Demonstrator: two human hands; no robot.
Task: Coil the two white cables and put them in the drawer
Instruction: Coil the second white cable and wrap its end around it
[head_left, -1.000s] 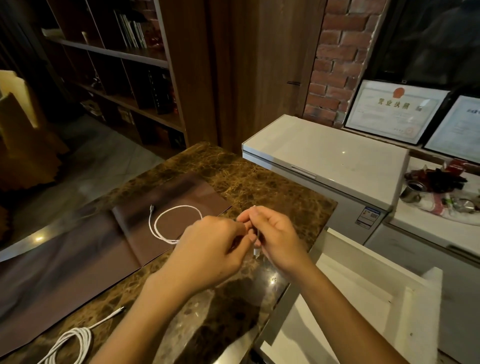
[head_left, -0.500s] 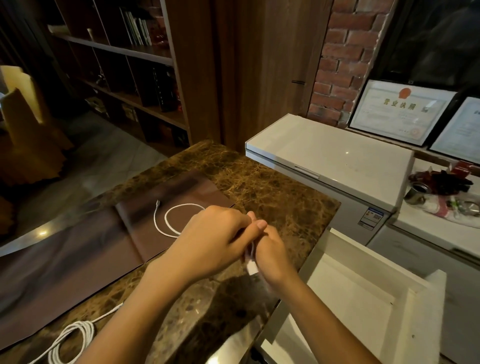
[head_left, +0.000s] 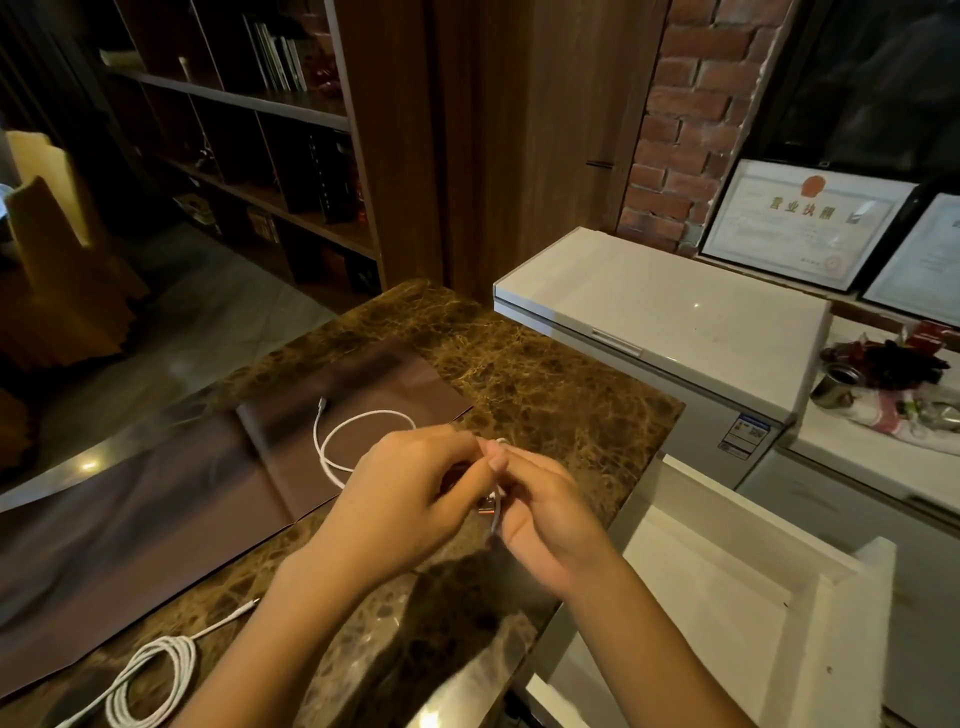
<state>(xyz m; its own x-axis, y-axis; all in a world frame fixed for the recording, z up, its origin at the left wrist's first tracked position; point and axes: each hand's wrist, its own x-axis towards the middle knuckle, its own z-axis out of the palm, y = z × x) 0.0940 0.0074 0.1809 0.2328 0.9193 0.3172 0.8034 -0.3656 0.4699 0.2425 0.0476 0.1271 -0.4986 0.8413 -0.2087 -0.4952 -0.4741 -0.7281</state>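
A thin white cable (head_left: 332, 447) lies partly looped on the brown mat, its far plug pointing away from me. Its near end runs into my hands above the marble counter. My left hand (head_left: 405, 499) and my right hand (head_left: 545, 509) meet fingertip to fingertip, both pinching that cable, and a short length with a plug hangs between them. A second white cable (head_left: 150, 675) lies coiled at the counter's near left, one plug end trailing to the right. The open white drawer (head_left: 727, 613) stands to the right of the counter, below my right forearm.
The brown marble counter (head_left: 545, 384) carries a dark brown mat (head_left: 130, 519). A white chest freezer (head_left: 665, 312) sits behind the drawer, with clutter and a tin (head_left: 831, 384) to its right. Framed certificates (head_left: 800, 223) lean on the brick wall. Wooden shelves stand at the far left.
My hands have closed together over the cable end, with the left fingers now over the right. The loop on the mat has stayed about where it was.
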